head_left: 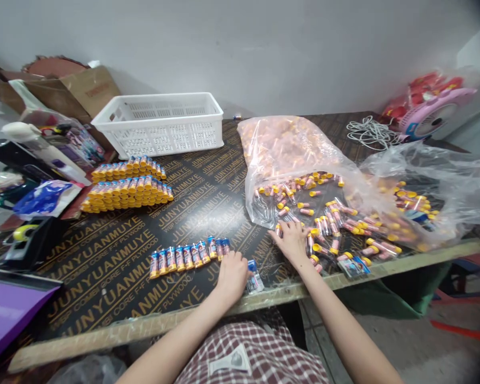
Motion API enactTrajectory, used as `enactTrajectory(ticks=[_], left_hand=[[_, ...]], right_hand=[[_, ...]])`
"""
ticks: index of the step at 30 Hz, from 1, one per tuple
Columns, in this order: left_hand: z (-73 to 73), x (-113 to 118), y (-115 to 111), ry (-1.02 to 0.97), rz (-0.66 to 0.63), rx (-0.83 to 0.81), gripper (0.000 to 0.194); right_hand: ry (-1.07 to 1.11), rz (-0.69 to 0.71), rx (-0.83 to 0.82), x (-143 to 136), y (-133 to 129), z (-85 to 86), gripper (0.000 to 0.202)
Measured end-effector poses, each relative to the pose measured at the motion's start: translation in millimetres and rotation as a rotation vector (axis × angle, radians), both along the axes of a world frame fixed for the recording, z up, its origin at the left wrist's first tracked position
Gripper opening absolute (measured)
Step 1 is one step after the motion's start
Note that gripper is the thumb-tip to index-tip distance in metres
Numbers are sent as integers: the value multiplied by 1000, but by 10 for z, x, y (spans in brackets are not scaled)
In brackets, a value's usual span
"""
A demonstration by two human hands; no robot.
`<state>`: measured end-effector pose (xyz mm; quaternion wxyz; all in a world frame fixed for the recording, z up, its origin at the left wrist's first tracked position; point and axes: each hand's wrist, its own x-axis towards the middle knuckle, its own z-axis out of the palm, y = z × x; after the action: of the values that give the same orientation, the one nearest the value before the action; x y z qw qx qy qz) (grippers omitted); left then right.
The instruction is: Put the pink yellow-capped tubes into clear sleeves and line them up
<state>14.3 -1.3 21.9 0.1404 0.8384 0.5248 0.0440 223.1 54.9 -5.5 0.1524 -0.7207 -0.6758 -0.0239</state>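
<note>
Blue-and-yellow tubes point(184, 257) lie in a row on the bench point(202, 208), ending at my left hand point(232, 274).
That hand is curled just beside a small blue-and-clear bundle point(254, 277); its fingertips are hidden, so I cannot tell whether they pinch anything. My right hand point(292, 242) is over loose yellow-capped tubes point(326, 224) at the mouth of a plastic bag point(292, 138), fingers bent; 1 tube point(279, 230) shows between thumb and forefinger, though whether I grip it is unclear.

Blue-and-yellow tubes point(188, 257) formed a slightly slanting row lower left of centre. Loose yellow-capped pink tubes point(325, 225) lay scattered right of centre.
</note>
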Motion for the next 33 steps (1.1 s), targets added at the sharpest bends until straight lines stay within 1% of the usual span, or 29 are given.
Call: enactTrajectory(ticks=[2, 5, 9, 12, 15, 17, 19, 20, 21, 23, 25, 26, 28, 29, 30, 33], left_hand=[[-36, 36, -41, -11, 10, -24, 12], [-80, 29, -43, -56, 19, -33, 5], [-131, 6, -37, -66, 2, -42, 13], [-167, -4, -53, -49, 17, -41, 15], [-183, -22, -77, -60, 40, -18, 11], [-171, -36, -89, -123, 47, 7, 8], [-143, -50, -82, -248, 73, 5, 6], [-125, -59, -68, -337, 107, -25, 6], [-106, -69, -45, -445, 157, -76, 7], [-68, -99, 27, -714, 291, -229, 9], [-34, -142, 119, -1011, 439, -401, 13], [-19, -168, 166, -1144, 508, -478, 18], [11, -219, 247, -1352, 625, -609, 36], [26, -241, 278, -1427, 668, -657, 44], [42, -259, 301, -1484, 704, -694, 46], [84, -282, 333, -1589, 778, -746, 38]], right_hand=[[-3, 25, -42, 16, 57, 7, 34], [30, 74, -75, 16, 89, 2, 32], [105, 113, -92, -13, 62, 8, 44], [179, 138, -84, -62, -24, 66, 53], [380, 203, -37, -131, -166, 168, 53], [555, 247, 2, -179, -276, 246, 45], [671, 259, 34, -223, -387, 318, 31], [702, 254, 48, -243, -441, 350, 24], [728, 245, 66, -261, -495, 377, 18], [788, 230, 101, -295, -599, 416, 13], [873, 231, 126, -333, -698, 436, 14], [921, 236, 135, -354, -745, 441, 15], [994, 246, 144, -400, -828, 447, 19], [1011, 251, 151, -425, -864, 452, 21], [1011, 256, 159, -449, -894, 458, 22], [958, 270, 202, -516, -952, 485, 25]])
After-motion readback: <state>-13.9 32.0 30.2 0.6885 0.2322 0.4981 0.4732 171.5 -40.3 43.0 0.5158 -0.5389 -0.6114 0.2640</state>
